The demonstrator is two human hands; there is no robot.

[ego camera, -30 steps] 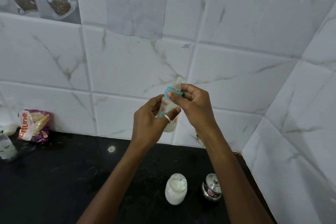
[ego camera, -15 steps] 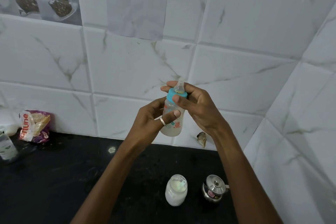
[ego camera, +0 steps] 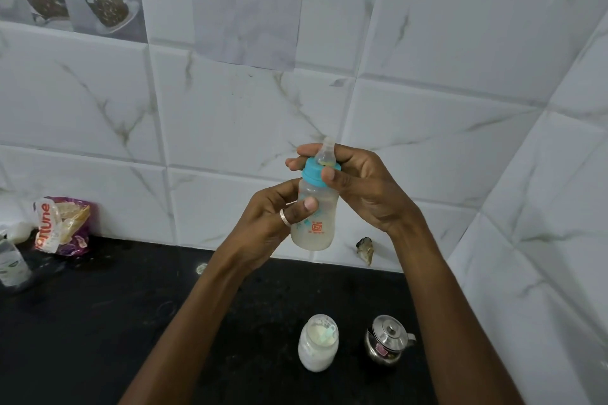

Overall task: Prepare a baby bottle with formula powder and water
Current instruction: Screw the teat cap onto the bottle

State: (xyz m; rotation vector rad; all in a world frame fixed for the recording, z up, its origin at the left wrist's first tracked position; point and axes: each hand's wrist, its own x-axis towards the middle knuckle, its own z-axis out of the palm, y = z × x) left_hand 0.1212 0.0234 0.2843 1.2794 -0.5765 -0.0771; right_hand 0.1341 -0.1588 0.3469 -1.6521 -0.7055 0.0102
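Both forearms reached forward and up, hands raised close together at chest height. The left hand (ego camera: 269, 223) curled inward, thumb pressed across its front, a ring on one finger. The right hand (ego camera: 358, 187) arched above it, fingers (ego camera: 297, 163) pinched together.

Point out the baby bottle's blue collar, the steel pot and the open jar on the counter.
blue collar (ego camera: 315, 175), head view, its front left side.
steel pot (ego camera: 387, 337), head view, its lid.
open jar (ego camera: 317, 353), head view, its white body.

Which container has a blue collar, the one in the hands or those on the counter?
The baby bottle in the hands; the white jar and steel pot have none.
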